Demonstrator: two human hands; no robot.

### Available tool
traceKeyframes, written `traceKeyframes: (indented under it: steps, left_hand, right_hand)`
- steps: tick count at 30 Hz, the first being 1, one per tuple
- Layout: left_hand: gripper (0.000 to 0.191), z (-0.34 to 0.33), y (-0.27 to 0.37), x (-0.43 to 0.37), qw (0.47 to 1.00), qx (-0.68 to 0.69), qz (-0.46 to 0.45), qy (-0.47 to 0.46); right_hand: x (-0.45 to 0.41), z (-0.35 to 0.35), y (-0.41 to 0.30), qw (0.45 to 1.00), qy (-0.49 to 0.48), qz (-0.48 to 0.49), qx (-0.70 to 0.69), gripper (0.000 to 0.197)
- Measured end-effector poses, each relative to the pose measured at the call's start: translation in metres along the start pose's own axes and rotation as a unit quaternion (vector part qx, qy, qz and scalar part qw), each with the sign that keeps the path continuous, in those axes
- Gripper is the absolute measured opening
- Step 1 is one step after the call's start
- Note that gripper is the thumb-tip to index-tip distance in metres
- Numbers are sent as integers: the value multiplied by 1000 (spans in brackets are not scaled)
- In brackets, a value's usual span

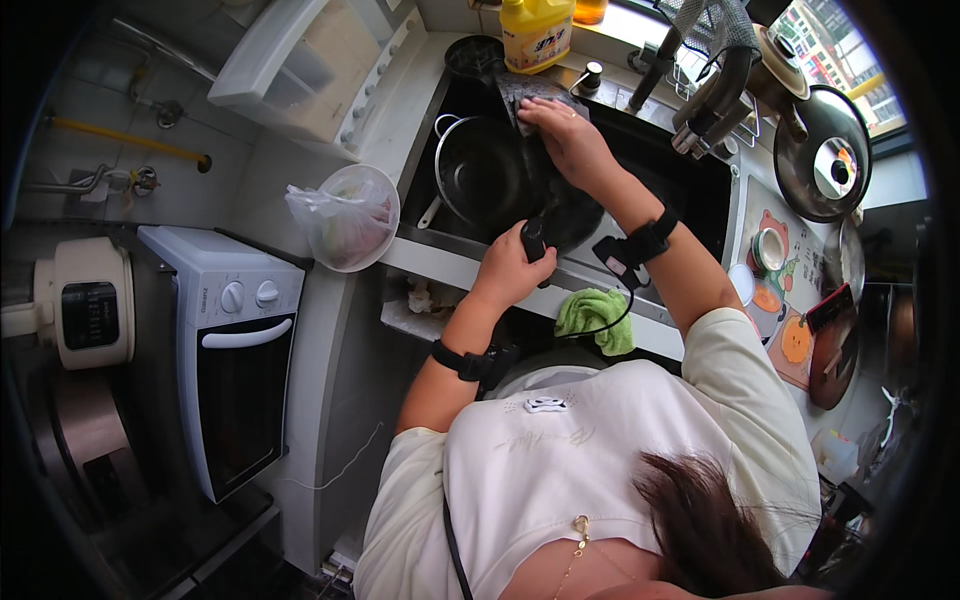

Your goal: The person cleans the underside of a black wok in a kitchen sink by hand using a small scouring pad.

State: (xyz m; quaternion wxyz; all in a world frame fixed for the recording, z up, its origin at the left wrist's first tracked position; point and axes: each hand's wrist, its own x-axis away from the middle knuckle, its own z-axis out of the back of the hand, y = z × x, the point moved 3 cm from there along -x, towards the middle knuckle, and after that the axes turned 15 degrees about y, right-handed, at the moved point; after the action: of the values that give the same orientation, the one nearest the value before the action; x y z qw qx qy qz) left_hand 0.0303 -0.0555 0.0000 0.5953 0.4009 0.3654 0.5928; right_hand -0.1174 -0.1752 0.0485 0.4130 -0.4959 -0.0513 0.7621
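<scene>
My left hand is closed around the black handle of a dark pan, which is tilted over the black sink. Higher up, my right hand presses a grey scouring cloth against the dark wet surface there. My arm and the shadows hide much of the pan's outline. Beside it in the sink sits a black wok with a pale rim and a loop handle. A light-coloured utensil handle sticks out from under the wok.
A yellow detergent bottle stands behind the sink, near the faucet. Left lies a white bowl holding a plastic bag. A green cloth hangs at the front edge. A glass lid leans right; an oven stands left.
</scene>
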Motion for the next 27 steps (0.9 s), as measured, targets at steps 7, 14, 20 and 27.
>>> traceKeyframes:
  steps: [7, 14, 20, 27]
  left_hand:
    - [26, 5, -14, 4, 998, 47, 21, 27]
    - [29, 6, -24, 8, 996, 75, 32, 36]
    - [40, 11, -16, 8, 996, 85, -6, -23]
    - [41, 13, -15, 9, 990, 135, -17, -29]
  right_hand:
    - [37, 15, -31, 985, -120, 122, -26, 31]
    - [37, 3, -30, 999, -26, -5, -24, 31]
    - [115, 28, -47, 995, -91, 45, -5, 45]
    - [90, 20, -73, 994, 19, -42, -98, 38]
